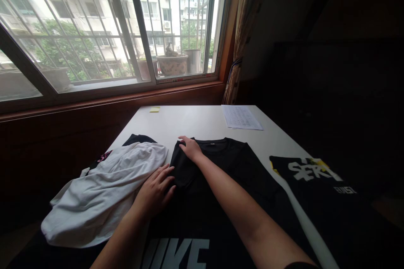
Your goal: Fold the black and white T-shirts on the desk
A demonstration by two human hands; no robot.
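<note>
Left hand: I have my left hand (158, 187) palm down, its forearm coming in from the near left; the fingers are slightly spread over the black shirt's left sleeve edge.
Right hand: My right hand (191, 149) reaches from the near right diagonally across the shirt to its far left shoulder, fingers curved over the cloth.
Grip: The left one is spread; at the right one I cannot tell whether cloth is pinched between thumb and fingers.
Black shirt: The black shirt (221, 176) lies in the middle of the white counter (195, 122), beneath both hands.
Collar and long axis: The collar points to the far side, and the long axis runs near to far, with big pale letters (179, 254) at the near end.
Left edge: A rumpled white garment (107, 189) lies just beside the shirt, over dark cloth (140, 138); only a narrow gap shows between them at the far end.
Right edge: A strip of bare counter separates the shirt from a dark garment (303, 180) with white lettering and yellow marks.
Far room: Beyond the collar I see open counter, with a yellow note (154, 109) at far left and papers (242, 117) at far right.
Behind: A barred window (151, 84) stands past the far left edge.
</note>
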